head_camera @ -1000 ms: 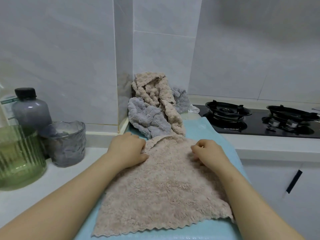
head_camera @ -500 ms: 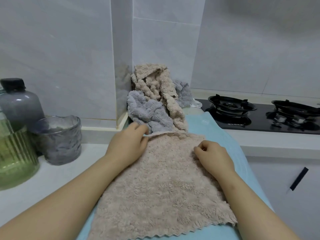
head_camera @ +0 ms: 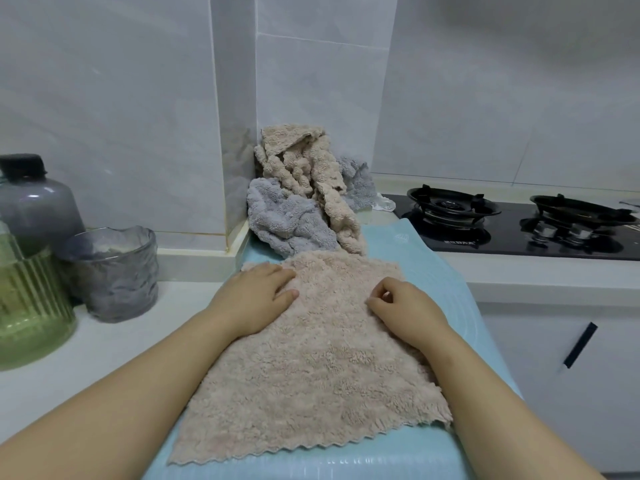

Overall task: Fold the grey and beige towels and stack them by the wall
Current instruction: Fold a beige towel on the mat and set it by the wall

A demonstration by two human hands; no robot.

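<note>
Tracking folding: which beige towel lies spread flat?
The flat beige towel under the left hand and right hand; the crumpled beige towel leans against the wall.

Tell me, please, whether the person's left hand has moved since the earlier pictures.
Yes. The left hand has drawn back towards the person, away from the crumpled grey fleece towel.

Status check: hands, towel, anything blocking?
Left hand flat on the beige towel. Right hand curled on it, grip unclear. Towel spread on blue mat, unfolded. Crumpled towel pile at the wall ahead.
</note>
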